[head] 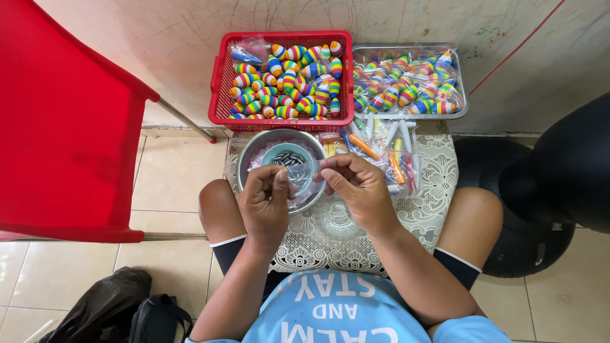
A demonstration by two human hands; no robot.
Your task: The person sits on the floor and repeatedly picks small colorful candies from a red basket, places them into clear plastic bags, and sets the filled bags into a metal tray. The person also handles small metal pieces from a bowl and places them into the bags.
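A seated person works over a small table covered with a lace cloth [438,174], both hands raised just above a steel bowl [251,155]. The left hand [265,202] and right hand [359,187] each pinch an edge of a small clear bag [304,170], fingers closed on the film and holding it stretched between them. The bag hangs directly over a small blue cup [274,152] of dark metal pieces that sits inside the bowl. The step in hand looks like opening or readying the bag for packing; the next move would seem to call for parting its mouth without letting either edge slip. Just right of the hands lies a heap of clear packets [397,149] holding orange and white sticks. Farther off, against the wall, a red basket [219,82] is piled with rainbow-striped floats [289,79], and to its right a metal tray [460,101] holds bagged floats of the same kind. A red chair [63,121] stands at left.
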